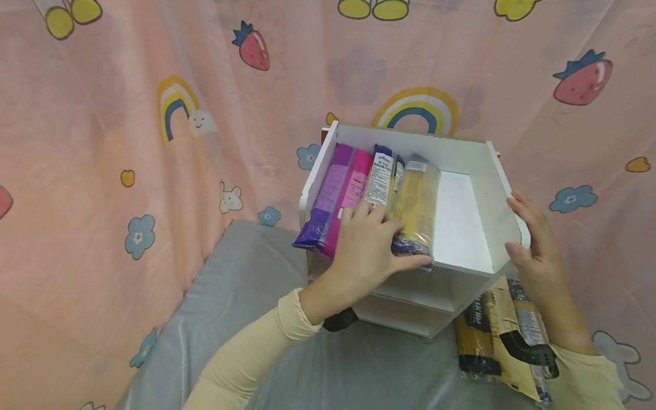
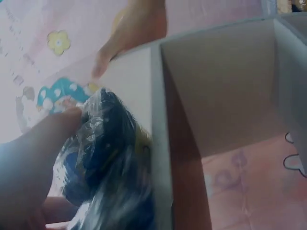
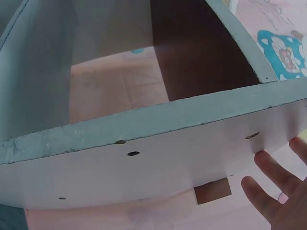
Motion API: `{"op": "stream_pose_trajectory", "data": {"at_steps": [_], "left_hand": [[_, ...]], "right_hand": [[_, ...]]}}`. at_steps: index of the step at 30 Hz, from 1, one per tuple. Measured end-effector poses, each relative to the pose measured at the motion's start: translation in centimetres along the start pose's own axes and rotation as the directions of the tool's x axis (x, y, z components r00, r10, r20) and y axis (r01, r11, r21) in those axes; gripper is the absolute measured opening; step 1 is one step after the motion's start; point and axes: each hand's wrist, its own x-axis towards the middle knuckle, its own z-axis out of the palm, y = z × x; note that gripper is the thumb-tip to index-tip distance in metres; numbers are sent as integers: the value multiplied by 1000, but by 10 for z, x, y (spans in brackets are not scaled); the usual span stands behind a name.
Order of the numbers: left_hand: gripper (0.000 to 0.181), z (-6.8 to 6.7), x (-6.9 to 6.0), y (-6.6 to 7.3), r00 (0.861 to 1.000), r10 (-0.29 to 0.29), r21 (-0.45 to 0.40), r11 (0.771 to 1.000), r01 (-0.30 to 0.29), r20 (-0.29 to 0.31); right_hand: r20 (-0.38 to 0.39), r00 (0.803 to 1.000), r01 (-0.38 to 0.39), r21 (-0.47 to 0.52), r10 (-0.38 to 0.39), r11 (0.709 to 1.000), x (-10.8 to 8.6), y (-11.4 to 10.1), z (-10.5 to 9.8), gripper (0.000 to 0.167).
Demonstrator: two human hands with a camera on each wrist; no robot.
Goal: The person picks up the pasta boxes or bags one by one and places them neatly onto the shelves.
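Note:
My left hand [image 1: 363,244] is on the front ends of the packets on the white shelf unit's [image 1: 463,219] top tier. Its fingers lie against a blue packet [image 1: 380,173] with a white label and reach the side of a clear-and-yellow pasta packet [image 1: 416,196], its thumb at that packet's front end. The left wrist view shows a crinkled dark-blue packet end [image 2: 103,143] between thumb and fingers. My right hand [image 1: 540,256] touches the unit's right side panel [image 1: 502,199]; in the right wrist view its fingertips [image 3: 263,158] rest against the panel's outer face.
Purple and pink packets [image 1: 335,193] lie left of my left hand on the top tier. More pasta packets [image 1: 504,336] lie on the grey cloth [image 1: 389,370] at the unit's lower right. Lower shelves [image 1: 410,293] open beneath. A pink patterned curtain [image 1: 287,102] hangs behind.

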Motion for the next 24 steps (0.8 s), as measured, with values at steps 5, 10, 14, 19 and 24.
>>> {"op": "stream_pose_trajectory", "data": {"at_steps": [5, 10, 14, 19, 24], "left_hand": [[69, 7, -2, 8, 999, -5, 17, 1000, 5, -41], [71, 10, -2, 8, 997, -36, 0, 999, 36, -61], [72, 10, -3, 6, 999, -43, -37, 998, 42, -32], [77, 6, -3, 4, 999, -37, -59, 998, 38, 29], [83, 1, -3, 2, 998, -11, -67, 998, 16, 67]], "right_hand": [[10, 1000, 6, -22, -6, 1000, 0, -1, -2, 57], [15, 1000, 19, -38, -18, 999, -1, 1, -3, 57], [13, 1000, 23, -39, -22, 999, -1, 3, -2, 57], [6, 999, 32, -29, -31, 999, -1, 5, -1, 57], [0, 999, 45, -17, -45, 999, -1, 6, 0, 56]]}}
